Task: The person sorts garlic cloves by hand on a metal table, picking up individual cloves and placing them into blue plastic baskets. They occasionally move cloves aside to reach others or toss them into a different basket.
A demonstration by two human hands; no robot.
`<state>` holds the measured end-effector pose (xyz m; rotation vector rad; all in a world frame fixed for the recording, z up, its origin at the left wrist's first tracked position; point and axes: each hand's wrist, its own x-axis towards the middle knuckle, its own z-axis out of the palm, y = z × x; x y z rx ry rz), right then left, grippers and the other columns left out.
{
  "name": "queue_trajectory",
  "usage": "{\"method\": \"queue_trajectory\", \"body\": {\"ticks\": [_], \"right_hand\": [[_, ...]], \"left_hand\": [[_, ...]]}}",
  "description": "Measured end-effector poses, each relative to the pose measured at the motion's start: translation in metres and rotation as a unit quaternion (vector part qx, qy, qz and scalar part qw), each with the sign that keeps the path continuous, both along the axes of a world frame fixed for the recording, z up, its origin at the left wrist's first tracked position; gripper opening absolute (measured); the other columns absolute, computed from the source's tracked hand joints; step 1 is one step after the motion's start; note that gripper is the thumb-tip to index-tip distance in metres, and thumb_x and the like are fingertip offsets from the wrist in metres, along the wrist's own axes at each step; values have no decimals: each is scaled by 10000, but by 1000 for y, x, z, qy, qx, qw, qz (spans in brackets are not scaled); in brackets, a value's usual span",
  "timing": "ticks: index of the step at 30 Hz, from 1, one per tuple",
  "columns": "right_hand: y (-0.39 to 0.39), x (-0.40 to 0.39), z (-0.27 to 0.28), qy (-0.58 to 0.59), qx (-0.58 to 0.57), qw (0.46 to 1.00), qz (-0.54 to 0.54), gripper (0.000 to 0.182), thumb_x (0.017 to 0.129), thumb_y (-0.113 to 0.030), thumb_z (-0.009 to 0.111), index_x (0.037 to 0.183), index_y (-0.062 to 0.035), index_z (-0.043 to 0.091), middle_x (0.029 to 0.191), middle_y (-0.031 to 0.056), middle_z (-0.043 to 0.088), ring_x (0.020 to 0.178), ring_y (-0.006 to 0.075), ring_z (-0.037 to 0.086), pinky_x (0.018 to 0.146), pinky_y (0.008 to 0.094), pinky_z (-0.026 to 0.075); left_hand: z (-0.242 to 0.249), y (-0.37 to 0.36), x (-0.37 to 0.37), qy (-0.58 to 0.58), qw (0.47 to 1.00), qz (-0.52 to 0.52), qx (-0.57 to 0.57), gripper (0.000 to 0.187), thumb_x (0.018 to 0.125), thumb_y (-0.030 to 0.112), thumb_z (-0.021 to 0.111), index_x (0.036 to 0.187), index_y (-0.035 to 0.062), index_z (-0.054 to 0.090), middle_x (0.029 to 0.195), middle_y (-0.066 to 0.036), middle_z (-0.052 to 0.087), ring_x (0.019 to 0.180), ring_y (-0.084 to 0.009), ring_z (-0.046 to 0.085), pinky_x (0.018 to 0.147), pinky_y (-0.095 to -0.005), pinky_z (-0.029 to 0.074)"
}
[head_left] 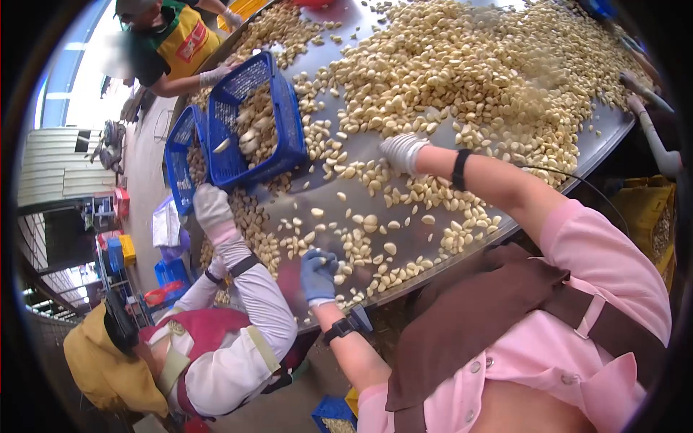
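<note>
Pale, garlic-like cloves (433, 72) lie heaped and scattered over a metal table (404, 242). My left hand (318, 276), in a blue glove, is over the near edge of the table beside loose cloves; its fingers are curled, and what they hold is too small to make out. In a white striped glove, my right hand (404, 153) reaches to the near side of the large heap. Its fingers bend down against the cloves, and their tips are hard to see.
Two blue baskets (292, 123) (173, 162) with cloves stand at the table's left. A co-worker in a yellow hood (105, 357) reaches toward them with a white glove. Another person in a yellow-green apron (189, 43) stands beyond. Other people's arms (653, 119) are at the right.
</note>
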<state>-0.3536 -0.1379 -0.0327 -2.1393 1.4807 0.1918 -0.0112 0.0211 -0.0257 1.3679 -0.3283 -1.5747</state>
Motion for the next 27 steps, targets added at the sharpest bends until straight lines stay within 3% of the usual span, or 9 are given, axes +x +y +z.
{"method": "queue_trajectory", "body": {"ticks": [3,6,8,10,13,17,22,25,27], "right_hand": [[19,-22,-9,-188,90,963,-170,291,811,-197,628,1016,9,608,796,137,662,724,234,663,610,342,530],[47,-63,-8,-532,339,722,-285,215,857,-207,612,1006,-54,583,752,41,611,676,124,601,579,265,497],[76,-83,23,-667,366,576,-297,188,860,-215,615,959,-63,565,777,31,577,665,122,586,533,288,480],[91,-101,14,-721,358,522,-283,203,867,-221,609,996,-71,561,834,55,585,744,134,597,531,277,483],[109,-111,32,-687,321,561,-332,206,854,-234,623,982,-78,584,842,48,589,769,141,599,544,269,491],[120,-84,34,-504,277,729,-370,178,842,-213,598,969,-91,624,664,5,569,585,119,568,490,262,462],[144,21,33,-304,187,934,-25,316,837,-272,524,1056,-89,660,956,136,679,887,292,650,801,377,495],[157,59,38,-286,171,943,-13,410,855,-364,550,1153,-86,597,951,163,678,910,311,646,807,394,492],[171,69,46,-283,153,946,-36,446,861,-397,560,1178,-84,575,949,167,678,918,313,645,808,400,491]], "left_hand": [[19,31,23,7,997,68,30,66,848,141,571,855,75,574,756,-50,566,739,-196,584,546,-290,499],[2,55,37,-302,944,-44,123,213,809,195,648,964,62,587,736,-57,600,660,-169,592,578,-328,507],[-22,66,33,-563,803,-195,22,353,761,221,692,1036,30,580,791,-119,641,708,-224,624,664,-356,515],[7,62,-1,-605,751,-257,61,471,712,226,737,1096,15,565,886,-181,662,805,-284,649,764,-372,499],[22,54,-37,-674,626,-376,108,440,695,190,744,1067,38,564,1015,-193,637,964,-352,622,814,-411,484],[1,56,-21,-674,654,-328,106,439,700,162,741,1083,40,564,1035,-191,650,950,-324,641,838,-379,489],[-29,57,11,-659,671,-332,71,312,775,145,696,1047,45,582,867,-134,671,782,-266,656,746,-342,507],[-3,56,-32,-330,928,-174,23,292,866,297,625,1033,64,569,738,-39,611,594,-112,546,490,-258,442],[10,59,-70,-20,997,-69,27,266,895,294,587,1058,87,551,692,0,563,553,-75,500,411,-200,324]]}}
